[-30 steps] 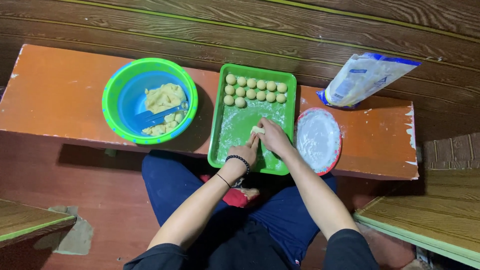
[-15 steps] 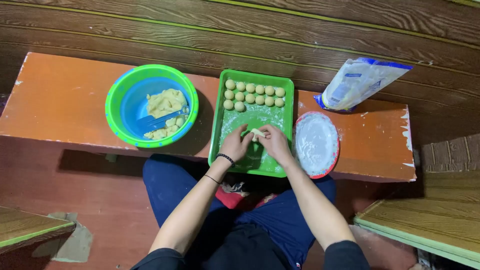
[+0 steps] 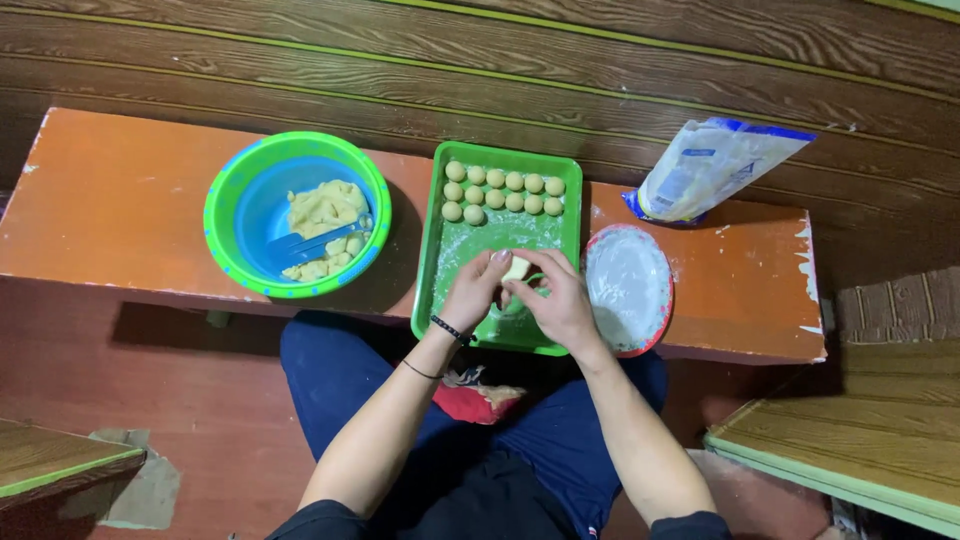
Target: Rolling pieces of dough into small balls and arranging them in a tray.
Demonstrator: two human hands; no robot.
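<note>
room: dark brown wooden planks with thin green lines run behind and under everything; a green-edged wooden surface shows at the lower right corner and another at the lower left.
table [image 3: 120, 210]: a long orange bench-like top, paint chipped white at its right end, dusted with flour near the plate.
landmark: the green tray [image 3: 572, 215], a rectangular plastic tray floured on its floor, sits mid-table; everything below is placed from it.
head view, dough balls [image 3: 504, 190]: two full rows plus two more at the tray's far end, small, pale and round, touching or nearly so.
head view, dough piece [image 3: 516, 268]: a small pale lump over the middle of the tray, pinched between both hands.
left hand [image 3: 478, 288]: over the tray's near half, fingers curled onto the dough piece; two dark bands on the wrist.
right hand [image 3: 556, 300]: just right of the left hand, over the tray's near right part, fingertips closed on the same lump.
bowl [image 3: 232, 190]: left of the tray, green rim, blue inside, holding yellowish dough [image 3: 322, 208] in chunks.
plate [image 3: 655, 300]: touching the tray's right edge, red rim, white with flour.
bag [image 3: 712, 168]: beyond the plate, right of the tray's far corner, white and blue, lying tilted.
progress: judging by the layout, over a dozen balls are shaped; one is being formed; a good amount of dough in the bowl remains, and most of the tray is unfilled.
</note>
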